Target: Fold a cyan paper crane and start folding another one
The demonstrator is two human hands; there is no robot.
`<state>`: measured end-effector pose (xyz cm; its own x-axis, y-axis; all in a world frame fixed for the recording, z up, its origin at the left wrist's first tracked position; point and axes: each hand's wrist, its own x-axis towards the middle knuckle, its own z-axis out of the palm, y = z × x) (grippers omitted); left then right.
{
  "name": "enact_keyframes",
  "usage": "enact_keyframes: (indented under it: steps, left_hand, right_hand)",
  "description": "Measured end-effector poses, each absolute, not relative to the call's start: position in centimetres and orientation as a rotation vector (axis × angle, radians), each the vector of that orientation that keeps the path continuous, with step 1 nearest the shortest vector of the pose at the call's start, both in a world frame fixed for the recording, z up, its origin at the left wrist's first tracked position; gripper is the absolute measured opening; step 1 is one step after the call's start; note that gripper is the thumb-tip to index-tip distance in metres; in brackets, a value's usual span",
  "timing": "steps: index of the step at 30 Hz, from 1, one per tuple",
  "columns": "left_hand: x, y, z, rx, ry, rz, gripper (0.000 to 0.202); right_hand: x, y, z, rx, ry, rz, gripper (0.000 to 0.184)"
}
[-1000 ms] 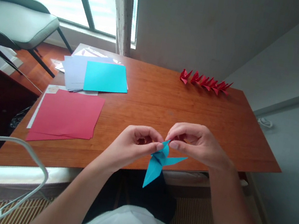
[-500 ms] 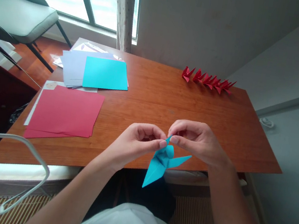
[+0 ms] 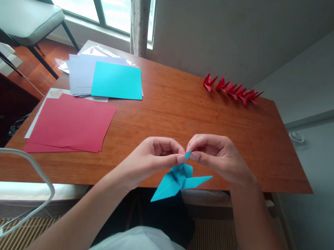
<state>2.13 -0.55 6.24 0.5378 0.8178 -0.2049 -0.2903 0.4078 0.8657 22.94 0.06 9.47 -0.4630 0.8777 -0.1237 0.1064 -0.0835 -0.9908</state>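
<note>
A blue origami crane (image 3: 180, 177) hangs between my hands above the table's front edge, its pointed flaps spread to the lower left and the right. My left hand (image 3: 162, 154) pinches its narrow upper tip between thumb and forefinger. From the other side, my right hand (image 3: 213, 154) pinches the same tip near its end, with the fingers curled in. Both sets of fingertips almost touch and partly cover the tip. Several red origami cranes (image 3: 232, 90) stand in a row at the back right of the table.
The wooden table (image 3: 161, 117) bears red paper sheets (image 3: 72, 124) at its left and a blue sheet (image 3: 118, 82) on pale papers (image 3: 81, 70) behind them. A white cable or tube (image 3: 45, 179) loops at the lower left. A chair (image 3: 19, 15) stands by the window.
The crane's lower-left flap has swung a little further left and up, and its body has turned slightly. Both hands keep their pinch at the tip.
</note>
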Motion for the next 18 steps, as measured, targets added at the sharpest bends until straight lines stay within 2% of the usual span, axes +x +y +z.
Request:
enact_keyframes:
  steps: [10, 18]
  left_hand:
    - [2.05, -0.58, 6.21, 0.900, 0.694, 0.781, 0.027]
    - [2.09, -0.63, 6.29, 0.919, 0.720, 0.786, 0.034]
  right_hand:
    - [22.68, 0.04, 9.71, -1.128, -1.614, 1.551, 0.025]
    - [22.71, 0.19, 9.98, -1.183, -1.624, 1.568, 0.026]
